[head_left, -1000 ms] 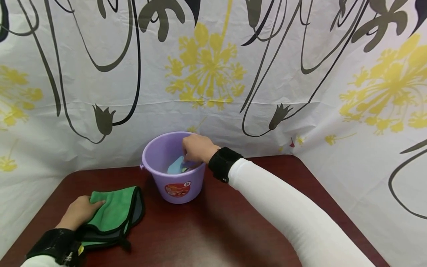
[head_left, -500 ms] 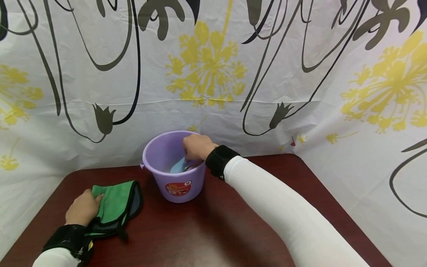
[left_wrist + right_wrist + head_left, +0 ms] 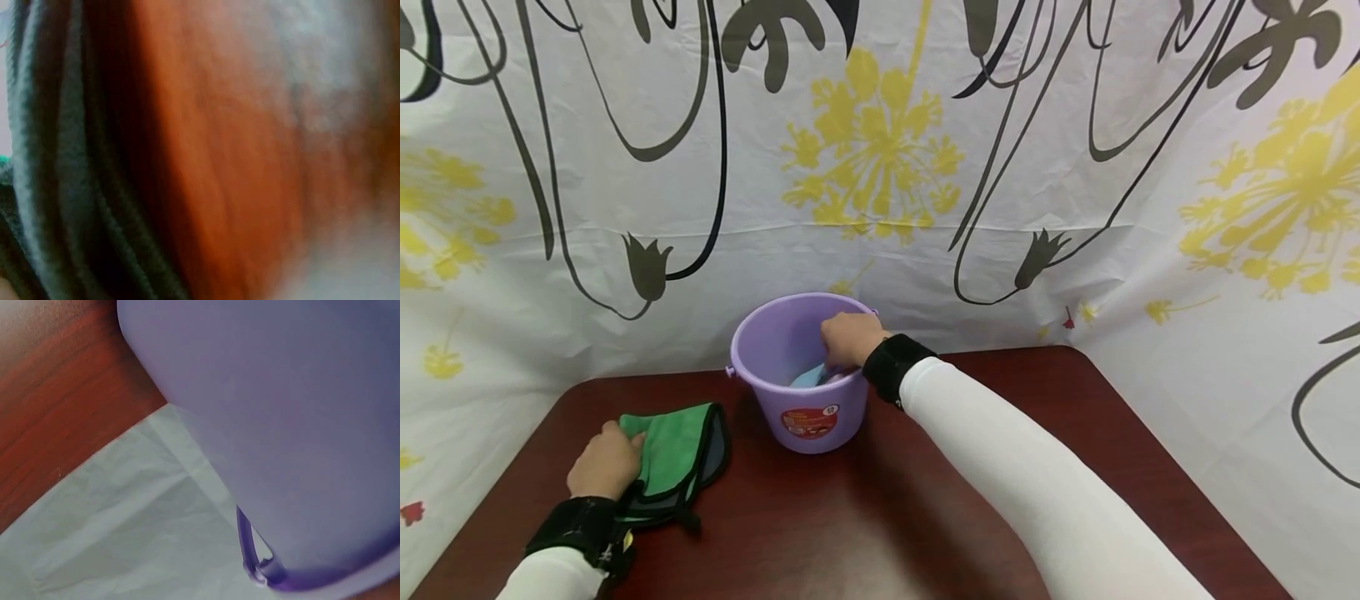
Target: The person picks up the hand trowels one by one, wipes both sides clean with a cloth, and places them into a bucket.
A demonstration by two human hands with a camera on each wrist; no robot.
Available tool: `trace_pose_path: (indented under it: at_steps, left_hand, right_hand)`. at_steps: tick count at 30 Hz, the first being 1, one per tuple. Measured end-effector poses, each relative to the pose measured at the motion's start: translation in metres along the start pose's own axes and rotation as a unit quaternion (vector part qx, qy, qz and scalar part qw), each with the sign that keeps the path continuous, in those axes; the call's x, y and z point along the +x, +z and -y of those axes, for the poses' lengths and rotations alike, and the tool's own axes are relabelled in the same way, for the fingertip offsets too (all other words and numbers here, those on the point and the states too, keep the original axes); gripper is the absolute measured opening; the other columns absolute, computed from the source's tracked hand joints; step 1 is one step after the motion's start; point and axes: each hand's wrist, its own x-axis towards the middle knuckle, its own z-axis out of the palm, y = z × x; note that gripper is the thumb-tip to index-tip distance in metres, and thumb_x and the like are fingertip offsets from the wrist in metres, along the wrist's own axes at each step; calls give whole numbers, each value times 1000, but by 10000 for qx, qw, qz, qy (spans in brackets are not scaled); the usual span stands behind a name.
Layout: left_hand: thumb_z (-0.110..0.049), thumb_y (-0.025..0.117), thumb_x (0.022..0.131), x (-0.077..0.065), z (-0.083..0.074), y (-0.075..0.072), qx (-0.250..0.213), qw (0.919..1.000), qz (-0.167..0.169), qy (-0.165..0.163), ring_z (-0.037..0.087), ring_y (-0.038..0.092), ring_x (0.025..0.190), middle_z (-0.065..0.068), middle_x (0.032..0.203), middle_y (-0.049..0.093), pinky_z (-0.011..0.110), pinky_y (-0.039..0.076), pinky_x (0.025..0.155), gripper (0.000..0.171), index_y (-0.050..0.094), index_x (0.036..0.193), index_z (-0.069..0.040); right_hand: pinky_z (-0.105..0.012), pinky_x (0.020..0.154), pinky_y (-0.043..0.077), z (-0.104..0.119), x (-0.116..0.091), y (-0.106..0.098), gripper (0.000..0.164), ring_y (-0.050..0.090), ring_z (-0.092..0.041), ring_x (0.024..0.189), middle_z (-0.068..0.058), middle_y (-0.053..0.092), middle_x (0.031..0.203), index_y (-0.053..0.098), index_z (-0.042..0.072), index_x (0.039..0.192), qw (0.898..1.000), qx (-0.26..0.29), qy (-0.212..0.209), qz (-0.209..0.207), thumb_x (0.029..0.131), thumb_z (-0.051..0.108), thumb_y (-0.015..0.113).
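A purple bucket (image 3: 769, 400) with a red label stands at the back of the table. My right hand (image 3: 852, 338) reaches over its right rim, and the fingertips are hidden inside. Beside those fingers a light blue thing (image 3: 808, 377) shows in the bucket; its kind is unclear. To the left, my left hand (image 3: 606, 463) grips the left edge of a folded green cloth (image 3: 672, 450) with dark grey backing and black trim, thumb on top. In the left wrist view, blurred dark folds of the cloth (image 3: 69, 156) fill the left side. The right wrist view has the bucket's outer wall (image 3: 269, 419).
A dark red-brown table (image 3: 805, 525) has rounded far corners. Behind it hangs a white curtain (image 3: 910, 275) with grey and yellow plant prints, close behind the bucket. The bucket's purple handle (image 3: 245, 540) hangs at its side.
My left hand has moved the cloth slightly away from me. My right hand has dipped a little lower into the bucket, and less of the light blue thing shows.
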Motion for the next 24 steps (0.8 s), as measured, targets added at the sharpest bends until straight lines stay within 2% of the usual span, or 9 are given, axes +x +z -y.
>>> trace_pose_path:
  at_steps: [4,8,14,17,24]
  left_hand:
    - [-25,46,106,0,3,1,-64,10000,-33,-30,54,62,83,46,109,55,58,52,61,63,28,135,27]
    - [-25,46,106,-2,0,0,-77,9999,-60,-102,53,62,83,45,110,54,57,52,62,63,28,136,27]
    - [-31,44,105,-6,-1,-2,-229,9995,-90,-199,58,60,93,48,120,51,60,52,66,69,26,141,26]
    - [-34,42,105,-8,-3,-3,-318,9991,-119,-249,59,59,97,49,125,48,61,53,68,72,25,142,26]
    - [-39,40,105,-14,-8,-8,-170,9992,-188,-324,63,52,109,50,133,39,67,50,80,76,24,145,23]
  right_hand:
    - [-28,61,45,3,0,2,34,55,-12,67,7,57,67,52,20,62,10000,-71,-31,18,84,25,77]
    - [-31,62,49,6,1,3,33,56,-14,68,5,58,69,50,19,64,9998,-196,-22,-23,82,23,76]
    - [-37,73,59,6,4,6,15,68,-16,84,2,73,93,66,17,84,9979,-641,-28,-44,82,27,77]
    - [-38,73,60,6,4,6,14,69,-16,87,1,74,99,70,16,92,9970,-771,-28,-60,83,26,76]
    - [-38,82,60,4,-4,0,12,70,-19,94,-3,74,103,69,13,96,9988,-477,-103,-80,91,23,68]
